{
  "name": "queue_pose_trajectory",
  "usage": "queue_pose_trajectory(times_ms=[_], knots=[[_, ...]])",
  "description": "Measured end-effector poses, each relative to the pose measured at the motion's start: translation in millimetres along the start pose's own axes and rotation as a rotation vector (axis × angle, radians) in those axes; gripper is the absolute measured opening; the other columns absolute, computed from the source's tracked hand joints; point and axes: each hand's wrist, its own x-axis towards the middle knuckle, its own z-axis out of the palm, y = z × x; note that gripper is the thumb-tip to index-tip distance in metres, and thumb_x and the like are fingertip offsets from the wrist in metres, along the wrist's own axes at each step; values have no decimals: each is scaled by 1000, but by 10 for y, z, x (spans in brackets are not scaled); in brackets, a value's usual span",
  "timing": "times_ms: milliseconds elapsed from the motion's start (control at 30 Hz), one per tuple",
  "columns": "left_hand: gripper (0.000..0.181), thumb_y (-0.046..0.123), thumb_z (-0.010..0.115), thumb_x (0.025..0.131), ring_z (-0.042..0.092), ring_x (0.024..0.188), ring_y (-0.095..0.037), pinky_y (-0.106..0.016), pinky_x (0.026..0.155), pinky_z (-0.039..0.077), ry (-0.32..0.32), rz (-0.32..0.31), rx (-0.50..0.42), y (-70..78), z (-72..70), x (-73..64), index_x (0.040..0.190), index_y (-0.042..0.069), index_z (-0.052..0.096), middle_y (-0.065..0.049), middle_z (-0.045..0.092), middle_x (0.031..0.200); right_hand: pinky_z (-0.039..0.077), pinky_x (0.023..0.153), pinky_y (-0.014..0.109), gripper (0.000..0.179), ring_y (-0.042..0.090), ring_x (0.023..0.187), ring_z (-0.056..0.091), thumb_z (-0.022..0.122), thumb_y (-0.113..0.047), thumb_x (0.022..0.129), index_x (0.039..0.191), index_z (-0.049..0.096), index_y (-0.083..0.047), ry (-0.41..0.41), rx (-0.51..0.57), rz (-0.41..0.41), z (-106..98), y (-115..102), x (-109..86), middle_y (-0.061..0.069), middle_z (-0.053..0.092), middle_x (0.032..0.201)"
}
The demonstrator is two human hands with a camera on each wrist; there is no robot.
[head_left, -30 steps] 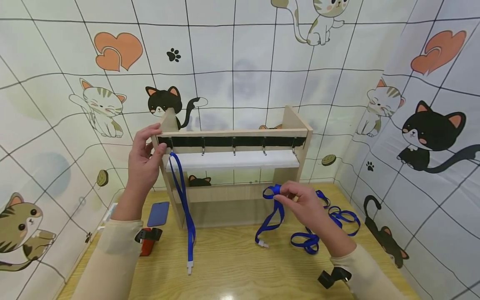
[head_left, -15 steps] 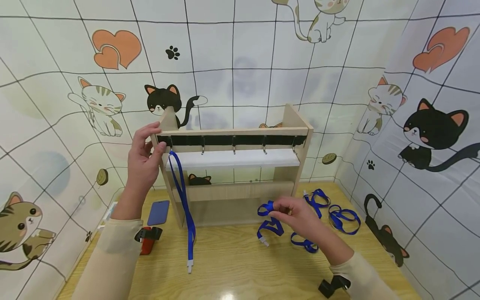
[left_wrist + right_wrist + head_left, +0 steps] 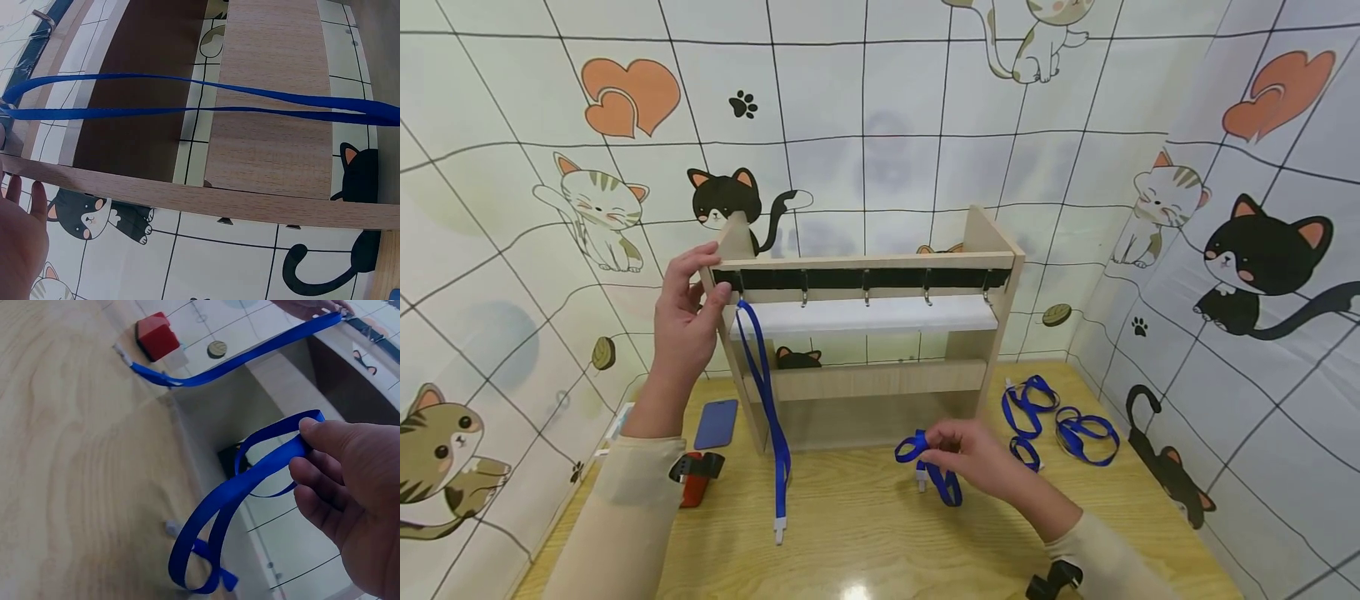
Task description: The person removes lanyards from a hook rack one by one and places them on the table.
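A pale wooden rack (image 3: 880, 382) stands on the table, a black strip (image 3: 835, 279) with several metal hooks along its upper board. My left hand (image 3: 685, 308) grips the rack's upper left corner, thumb in front. On the leftmost hook hangs a blue lanyard (image 3: 767, 400), its white clip end downward; the left wrist view shows its two straps (image 3: 156, 112) side by side. In front of the rack's lower right, my right hand (image 3: 970, 454) pinches a second blue lanyard (image 3: 262, 465) between thumb and fingers. A loop sticks out leftward, and the rest trails down near the table.
Right of the rack lie more blue lanyards (image 3: 1086, 435), loosely coiled on the wooden table (image 3: 850, 533). To its left are a blue card (image 3: 716, 424) and a red block (image 3: 156, 336), partly behind my left wrist in the head view. Cat-print sheeting (image 3: 880, 167) surrounds the table.
My right hand has moved down and to the left with the pinched lanyard, whose hanging part has bunched nearer the table. The left hand keeps its hold on the rack.
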Motion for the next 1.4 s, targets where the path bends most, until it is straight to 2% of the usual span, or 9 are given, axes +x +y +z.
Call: queue_pose_trajectory(times_ms=[67, 267, 467, 733, 1000, 1233, 1400], knots=[[34, -7, 63, 108, 50, 149, -31, -34, 115, 47, 2, -1, -1, -5, -1, -2, 142, -5, 58, -10, 54, 163, 57, 61, 31, 11, 17, 72, 67, 78, -14, 105, 109, 75, -4, -7, 25, 20, 46, 76, 9, 8, 73, 91], [34, -7, 63, 108, 51, 149, -31, -32, 114, 47, 0, 1, -1, -31, 0, -4, 142, -5, 58, -9, 54, 163, 60, 63, 39, 15, 22, 73, 67, 76, -9, 106, 118, 69, -3, 38, 54, 62, 165, 294, 19, 3, 68, 93], [35, -6, 63, 108, 51, 149, -33, -33, 114, 48, 5, 4, 4, -29, -3, 4, 142, -5, 58, -9, 54, 163, 60, 64, 36, 16, 28, 75, 67, 77, -10, 106, 118, 67, -4, 78, 65, 104, 211, 360, -18, 4, 67, 96], [34, -7, 62, 109, 51, 148, -30, -34, 114, 47, 0, 21, -2, -40, -12, 1, 143, -5, 58, -9, 54, 163, 54, 63, 27, 15, 12, 73, 62, 80, -5, 102, 110, 67, -3, 164, -6, 127, 232, 396, -106, 2, 67, 92], [34, -7, 63, 108, 50, 149, -30, -33, 114, 47, -1, 16, -9, -50, 1, 2, 142, -4, 58, -9, 54, 163, 50, 62, 25, 15, 9, 72, 58, 83, -7, 99, 99, 68, -7, 127, -118, 207, 275, 523, -139, -3, 64, 84], [37, -10, 63, 107, 54, 145, -28, -29, 110, 48, 6, 13, -20, -103, 0, 5, 144, -6, 57, -11, 53, 163, 49, 62, 27, 17, 8, 70, 57, 86, -11, 97, 95, 69, -12, 79, -222, 199, 294, 602, -160, -6, 63, 81], [38, -9, 63, 108, 53, 146, -30, -29, 110, 48, 6, 16, -14, -99, 2, 8, 145, -5, 57, -10, 53, 163, 49, 62, 27, 17, 9, 69, 58, 88, -14, 96, 95, 71, -12, 77, -230, 209, 296, 581, -175, -6, 64, 81]])
